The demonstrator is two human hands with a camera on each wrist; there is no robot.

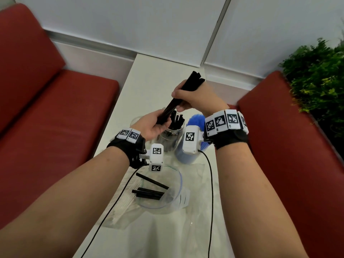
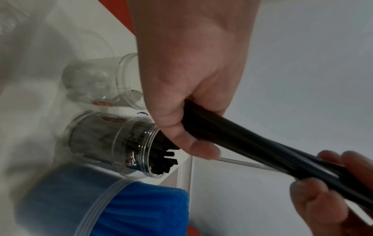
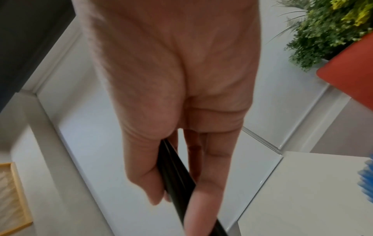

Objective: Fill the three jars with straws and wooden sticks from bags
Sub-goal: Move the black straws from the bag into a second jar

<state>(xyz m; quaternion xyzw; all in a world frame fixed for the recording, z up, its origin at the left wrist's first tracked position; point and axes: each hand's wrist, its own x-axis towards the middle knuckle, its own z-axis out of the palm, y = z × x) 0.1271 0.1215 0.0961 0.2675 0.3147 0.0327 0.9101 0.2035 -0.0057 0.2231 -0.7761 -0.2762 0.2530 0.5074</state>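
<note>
A long white table (image 1: pixel 149 75) runs up the middle of the head view between two red padded benches (image 1: pixel 46 112), with a leafy green plant (image 1: pixel 320 75) at the upper right. Low in the frame lies a clear plastic zip bag (image 1: pixel 167 202) with a few loose black straws (image 1: pixel 149 193) inside. Near centre stands a clear plastic jar (image 1: pixel 170 138) part-filled with black straws; just right of it is a bunch of blue straws (image 1: pixel 195 121). Above the jar, the right hand (image 1: pixel 197 97) clasps the upper part of a tilted bundle of black straws (image 1: pixel 191 82) while the left hand (image 1: pixel 154 123) grips its lower end. The left wrist view shows an empty clear jar (image 2: pixel 101 83) beside the filled one.
</note>
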